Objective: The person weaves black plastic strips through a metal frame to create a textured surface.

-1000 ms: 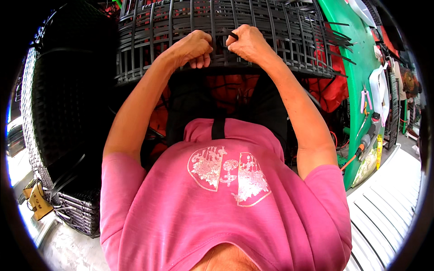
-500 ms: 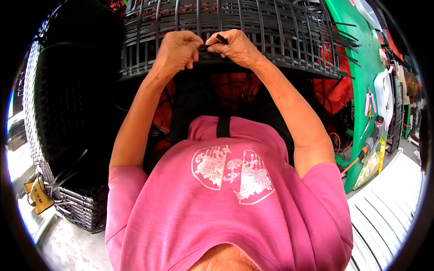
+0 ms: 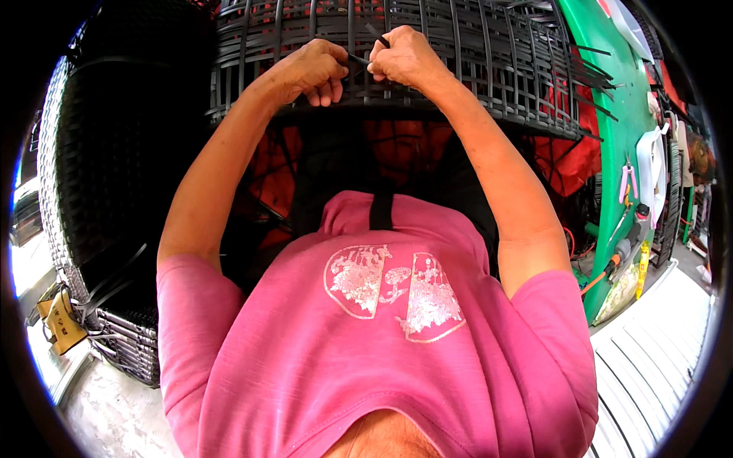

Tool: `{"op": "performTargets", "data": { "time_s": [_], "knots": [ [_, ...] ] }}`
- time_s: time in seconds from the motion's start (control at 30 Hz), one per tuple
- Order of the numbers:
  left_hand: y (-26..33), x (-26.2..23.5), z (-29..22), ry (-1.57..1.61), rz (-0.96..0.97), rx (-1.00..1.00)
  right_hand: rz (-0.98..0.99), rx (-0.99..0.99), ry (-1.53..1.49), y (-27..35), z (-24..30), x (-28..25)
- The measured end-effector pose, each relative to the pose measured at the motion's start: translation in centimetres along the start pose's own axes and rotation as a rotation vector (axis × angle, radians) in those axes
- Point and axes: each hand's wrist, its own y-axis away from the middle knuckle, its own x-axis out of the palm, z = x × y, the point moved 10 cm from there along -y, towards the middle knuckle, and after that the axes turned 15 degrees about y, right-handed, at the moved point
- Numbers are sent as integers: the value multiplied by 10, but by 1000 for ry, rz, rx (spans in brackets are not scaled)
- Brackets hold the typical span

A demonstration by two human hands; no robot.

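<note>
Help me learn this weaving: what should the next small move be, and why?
Perhaps pull the dark strip with the right hand: the strip spans the gap to the left hand, at the black lattice, and both hands seem to pinch it.

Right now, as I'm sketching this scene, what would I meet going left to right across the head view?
Black woven piece, left hand, black strip between the hands, right hand, pink-handled tool.
</note>
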Motion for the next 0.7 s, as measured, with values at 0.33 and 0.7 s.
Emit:
{"op": "performTargets", "data": {
  "time_s": [0.33,0.7],
  "knots": [
    [-13,-12,12,281,-10,27,135,37,-82,-1,0,-2],
    [-14,-6,7,208,7,31,160,-116,-14,-19,2,18]
  ]
}}
